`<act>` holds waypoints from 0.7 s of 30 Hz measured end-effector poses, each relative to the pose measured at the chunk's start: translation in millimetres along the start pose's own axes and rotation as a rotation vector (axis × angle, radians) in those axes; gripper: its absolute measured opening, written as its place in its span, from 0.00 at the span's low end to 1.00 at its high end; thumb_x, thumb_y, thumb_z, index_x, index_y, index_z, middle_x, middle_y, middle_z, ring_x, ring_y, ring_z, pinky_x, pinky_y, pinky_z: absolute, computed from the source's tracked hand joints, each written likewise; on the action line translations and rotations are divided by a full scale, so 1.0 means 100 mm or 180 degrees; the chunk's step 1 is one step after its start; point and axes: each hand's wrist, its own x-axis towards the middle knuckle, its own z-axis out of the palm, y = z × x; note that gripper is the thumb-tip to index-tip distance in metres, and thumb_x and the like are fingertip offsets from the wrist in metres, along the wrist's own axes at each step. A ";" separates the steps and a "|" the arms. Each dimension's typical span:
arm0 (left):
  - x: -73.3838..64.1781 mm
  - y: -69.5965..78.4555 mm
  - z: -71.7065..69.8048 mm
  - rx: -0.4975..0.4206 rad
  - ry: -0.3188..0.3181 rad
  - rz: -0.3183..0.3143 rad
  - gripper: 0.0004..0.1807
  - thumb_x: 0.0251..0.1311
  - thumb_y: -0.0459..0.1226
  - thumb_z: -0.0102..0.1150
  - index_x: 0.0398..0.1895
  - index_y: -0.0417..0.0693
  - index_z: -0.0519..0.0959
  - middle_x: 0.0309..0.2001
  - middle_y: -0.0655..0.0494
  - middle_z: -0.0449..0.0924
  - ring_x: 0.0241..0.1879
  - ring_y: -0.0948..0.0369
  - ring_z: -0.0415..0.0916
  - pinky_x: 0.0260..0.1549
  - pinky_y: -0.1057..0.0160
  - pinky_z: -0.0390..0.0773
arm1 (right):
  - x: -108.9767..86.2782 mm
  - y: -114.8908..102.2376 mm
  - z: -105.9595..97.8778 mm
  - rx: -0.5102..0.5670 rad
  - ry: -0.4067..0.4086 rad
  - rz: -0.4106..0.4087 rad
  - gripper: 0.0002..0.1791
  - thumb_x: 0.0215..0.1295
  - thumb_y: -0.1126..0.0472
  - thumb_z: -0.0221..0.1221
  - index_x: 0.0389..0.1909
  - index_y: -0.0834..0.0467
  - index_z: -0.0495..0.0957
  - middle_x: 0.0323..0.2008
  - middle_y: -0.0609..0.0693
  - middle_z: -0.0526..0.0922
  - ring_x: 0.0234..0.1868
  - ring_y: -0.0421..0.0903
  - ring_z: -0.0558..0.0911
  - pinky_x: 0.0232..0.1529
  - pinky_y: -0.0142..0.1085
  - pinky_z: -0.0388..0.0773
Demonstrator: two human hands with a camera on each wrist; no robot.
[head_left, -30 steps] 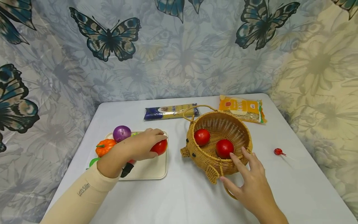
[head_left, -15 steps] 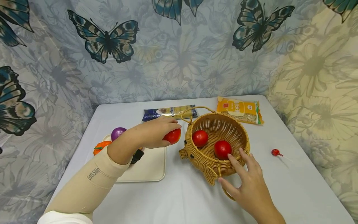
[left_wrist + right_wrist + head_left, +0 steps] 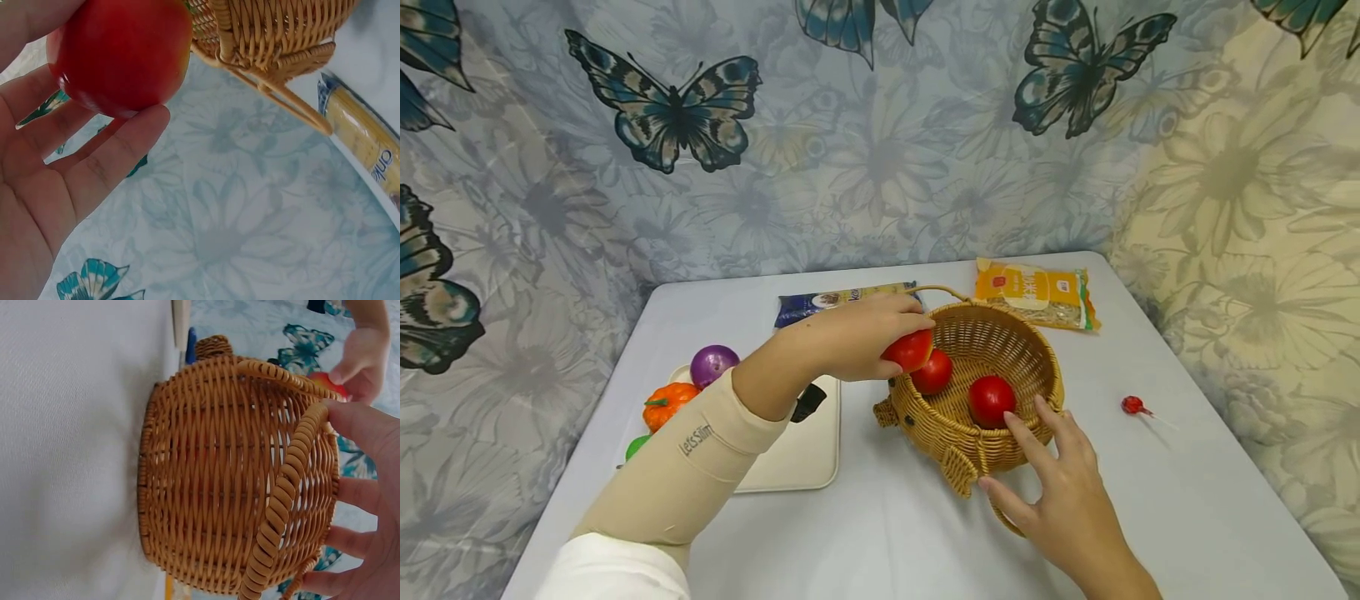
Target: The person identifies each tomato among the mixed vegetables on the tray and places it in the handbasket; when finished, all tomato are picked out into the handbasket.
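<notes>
My left hand [image 3: 868, 337] holds a red apple [image 3: 909, 350] over the left rim of a woven wicker basket [image 3: 955, 446]. In the left wrist view, fingers and thumb are around the apple [image 3: 125, 53], which has a yellowish edge. Two red round fruits lie inside the basket, one fruit [image 3: 933, 372] at the left and another fruit [image 3: 991, 401] nearer the front. My right hand [image 3: 1067, 492] rests at the basket's near right side with fingers spread. Its fingertips touch the rim, and the thumb lies against the wicker handle [image 3: 284, 490] in the right wrist view.
Left of the basket is a cream tray [image 3: 805, 454], partly hidden by the left arm. Near it are a purple onion [image 3: 713, 365], an orange pumpkin [image 3: 666, 404] and a green item [image 3: 636, 447]. Behind lie a pasta packet [image 3: 801, 307] and a yellow bag [image 3: 1037, 294]; a red lollipop [image 3: 1132, 405] is at right.
The left hand has carried the apple from the tray rightward to the basket's left rim. The right hand has kept its place at the basket. The view has shifted slightly.
</notes>
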 end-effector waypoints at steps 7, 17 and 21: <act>0.21 0.09 0.06 -0.0021 -0.0080 0.0045 0.36 0.66 0.44 0.67 0.76 0.56 0.66 0.74 0.54 0.64 0.72 0.54 0.63 0.65 0.55 0.75 | 0.00 0.00 0.00 -0.0002 0.0023 -0.0035 0.47 0.43 0.48 0.81 0.68 0.53 0.76 0.73 0.65 0.64 0.67 0.79 0.64 0.50 0.78 0.70; 0.42 0.22 0.33 -0.0018 -0.0153 0.0238 0.37 0.65 0.45 0.68 0.76 0.58 0.66 0.73 0.55 0.66 0.70 0.55 0.65 0.64 0.57 0.76 | -0.01 0.00 0.00 0.0003 -0.0002 0.0005 0.46 0.44 0.48 0.80 0.67 0.55 0.76 0.73 0.66 0.64 0.67 0.80 0.64 0.49 0.79 0.70; 0.46 0.24 0.43 0.0032 -0.0152 0.0275 0.37 0.65 0.46 0.68 0.76 0.58 0.67 0.72 0.56 0.67 0.70 0.55 0.65 0.65 0.58 0.75 | -0.01 -0.01 0.01 -0.0021 -0.0042 0.0036 0.46 0.44 0.47 0.80 0.68 0.54 0.76 0.73 0.65 0.63 0.67 0.80 0.63 0.50 0.79 0.69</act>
